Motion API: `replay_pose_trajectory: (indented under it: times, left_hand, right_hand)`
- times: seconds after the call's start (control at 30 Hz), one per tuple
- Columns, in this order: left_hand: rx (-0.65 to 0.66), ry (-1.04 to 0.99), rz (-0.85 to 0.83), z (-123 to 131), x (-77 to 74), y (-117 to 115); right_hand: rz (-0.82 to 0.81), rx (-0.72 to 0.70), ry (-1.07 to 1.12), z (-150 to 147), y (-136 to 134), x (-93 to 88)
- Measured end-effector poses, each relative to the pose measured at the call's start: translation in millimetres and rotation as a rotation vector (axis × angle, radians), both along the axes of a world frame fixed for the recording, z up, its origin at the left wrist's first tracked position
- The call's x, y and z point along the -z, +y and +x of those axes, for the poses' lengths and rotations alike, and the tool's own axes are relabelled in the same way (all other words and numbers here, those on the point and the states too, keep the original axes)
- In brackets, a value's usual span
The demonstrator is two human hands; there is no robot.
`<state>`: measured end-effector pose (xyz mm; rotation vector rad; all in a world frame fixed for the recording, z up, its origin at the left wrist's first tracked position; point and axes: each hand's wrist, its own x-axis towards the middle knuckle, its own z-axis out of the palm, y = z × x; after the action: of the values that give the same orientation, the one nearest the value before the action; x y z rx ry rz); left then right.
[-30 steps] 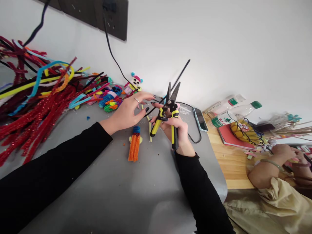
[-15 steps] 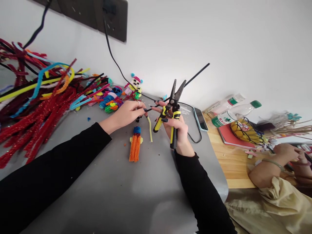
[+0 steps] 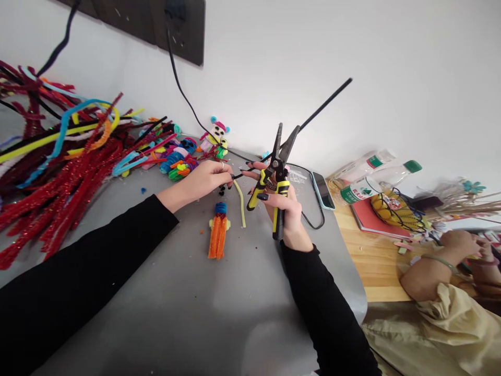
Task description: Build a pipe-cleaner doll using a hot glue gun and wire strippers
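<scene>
In my right hand (image 3: 287, 206) is a pair of spring-handled pliers (image 3: 278, 166) with black-and-yellow grips, jaws apart and pointing up. A black pipe cleaner (image 3: 326, 104) passes behind them, slanting to the upper right. My left hand (image 3: 209, 177) pinches its lower end between the fingertips. Just below those fingers, a short pale-yellow pipe cleaner piece (image 3: 241, 206) lies on the grey table (image 3: 168, 308). Left of that piece rests a small orange pipe-cleaner figure (image 3: 217, 237) with a blue top. Small black bits (image 3: 222, 191) sit above the figure, partly behind my left hand.
Piled pipe cleaners (image 3: 82, 156), mostly glittery red, cover the left side. Finished pipe-cleaner dolls (image 3: 215, 133) stand by the wall. A phone (image 3: 323, 190) and cable lie to the right. Beyond are bottles (image 3: 403, 172), a wire basket (image 3: 395, 211) and another person's hands (image 3: 462, 248).
The black pipe cleaner's free end has shifted up and to the right, and more of it shows past the pliers. My left hand has moved slightly left; the pliers stay nearly in place.
</scene>
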<state>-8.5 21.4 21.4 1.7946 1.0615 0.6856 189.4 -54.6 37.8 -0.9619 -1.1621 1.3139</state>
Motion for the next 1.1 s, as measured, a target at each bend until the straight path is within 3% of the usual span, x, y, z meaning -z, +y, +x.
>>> replay_pose_trajectory:
  times: [0.13,0.33,0.67,0.93,1.1]
  left_hand:
    - [-0.017,-0.006,0.012,1,4.1,3]
    - [-0.008,0.038,-0.136,-1,-1.9,-1]
    - [0.009,0.09,0.165,3,8.2,1]
    - [-0.01,0.136,0.196,4,11.2,2]
    - [-0.038,-0.038,0.105,2,8.4,1]
  right_hand:
    - [0.01,-0.02,0.013,1,-1,-3.4]
    - [0.01,-0.004,-0.005,0,-2,-1.8]
    - [0.025,-0.071,-0.148,-6,-7,2.3]
    - [0.044,-0.084,-0.196,-11,-9,-0.7]
    - [0.024,0.023,-0.05,-6,-3,3.4]
